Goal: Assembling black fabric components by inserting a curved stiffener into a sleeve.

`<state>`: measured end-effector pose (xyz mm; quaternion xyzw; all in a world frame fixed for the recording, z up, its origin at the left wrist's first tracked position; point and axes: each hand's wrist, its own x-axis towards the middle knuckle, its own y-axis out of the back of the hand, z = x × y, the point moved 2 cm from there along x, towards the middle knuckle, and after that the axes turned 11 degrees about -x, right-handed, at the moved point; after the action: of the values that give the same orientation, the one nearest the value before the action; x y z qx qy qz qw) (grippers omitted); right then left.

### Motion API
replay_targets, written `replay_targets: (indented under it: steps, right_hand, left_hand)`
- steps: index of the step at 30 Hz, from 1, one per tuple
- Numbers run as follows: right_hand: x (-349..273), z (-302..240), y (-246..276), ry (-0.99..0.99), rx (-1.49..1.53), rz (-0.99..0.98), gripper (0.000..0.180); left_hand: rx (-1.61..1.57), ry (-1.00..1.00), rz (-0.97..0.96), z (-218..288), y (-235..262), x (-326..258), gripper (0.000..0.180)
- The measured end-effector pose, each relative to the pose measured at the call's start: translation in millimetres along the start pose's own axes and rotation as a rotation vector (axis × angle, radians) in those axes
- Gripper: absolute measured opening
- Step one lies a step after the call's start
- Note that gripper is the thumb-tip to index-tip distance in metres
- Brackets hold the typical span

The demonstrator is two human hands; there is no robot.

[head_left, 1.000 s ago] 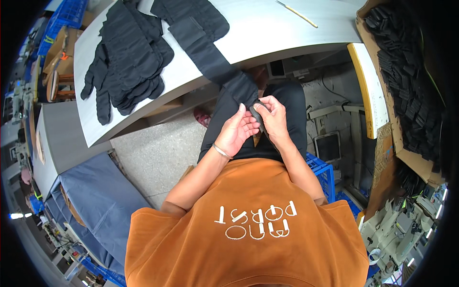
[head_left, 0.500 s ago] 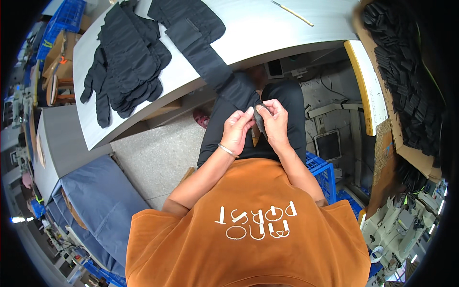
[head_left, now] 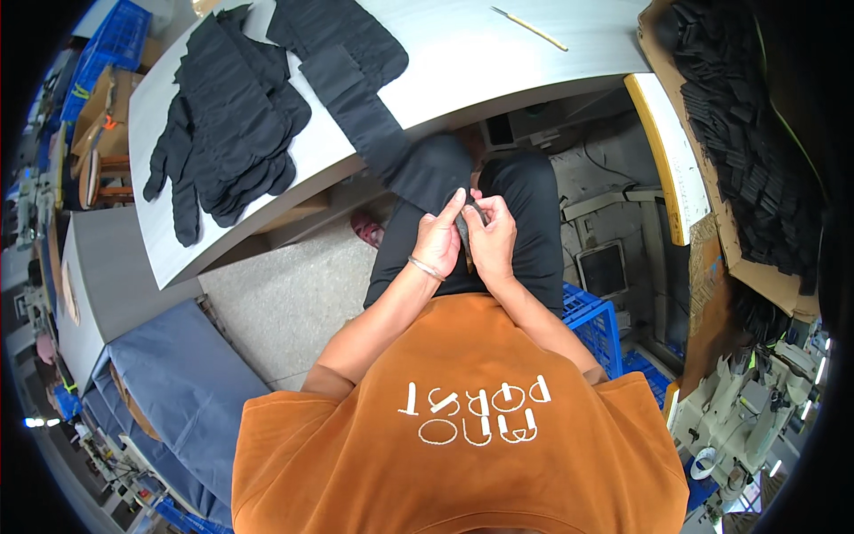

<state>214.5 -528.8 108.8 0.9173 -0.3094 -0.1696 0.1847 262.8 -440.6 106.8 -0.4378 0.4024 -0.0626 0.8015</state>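
Head view: left hand [head_left: 438,238] and right hand [head_left: 492,237] raised together over the lap, fingers of both pinched narrow on the end of a long black fabric strip [head_left: 374,125], which trails up onto the grey table [head_left: 463,62]. Heap of black gloves [head_left: 227,133] at the table's left (fingers pointing off the edge). Thin yellow stick [head_left: 531,28] far side. Cardboard box [head_left: 756,267] of black pieces at right; blue crate [head_left: 594,322] below the right elbow.

Hidden and cut-off parts at our workbench

Our left hand [head_left: 438,238] and right hand [head_left: 492,238] cover the small dark piece they pinch; the black fabric strip [head_left: 374,125] disappears behind our fingers, and the glove stack [head_left: 222,133] runs past the top edge.
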Motion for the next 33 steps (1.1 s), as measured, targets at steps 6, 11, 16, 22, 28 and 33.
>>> replay_targets:
  steps: [6, 11, 16, 22, 28, 33]
  right_hand:
    - [4, 1, 4, 0.141, -0.150, 0.121, 0.035]
    - [16, 12, -4, 0.074, -0.020, -0.108, 0.027]
    - [32, 1, -7, 0.313, -0.256, -0.029, 0.015]
    - [32, -9, -7, 0.278, -0.127, 0.018, 0.016]
    - [13, -18, 5, 0.401, -0.187, 0.048, 0.018]
    - [15, -19, -11, 0.221, -0.091, 0.013, 0.031]
  left_hand:
    - [0.095, 0.003, 0.072, -7, 13, 10, 0.023]
    - [0.166, 0.049, 0.097, 1, 14, 11, 0.023]
    - [0.104, 0.140, 0.013, 8, 11, 14, 0.021]
    - [0.059, 0.201, -0.059, 12, 7, 6, 0.038]
    - [-0.091, 0.276, -0.144, 15, 6, 7, 0.043]
    - [-0.069, 0.151, -0.053, 9, 6, 11, 0.025]
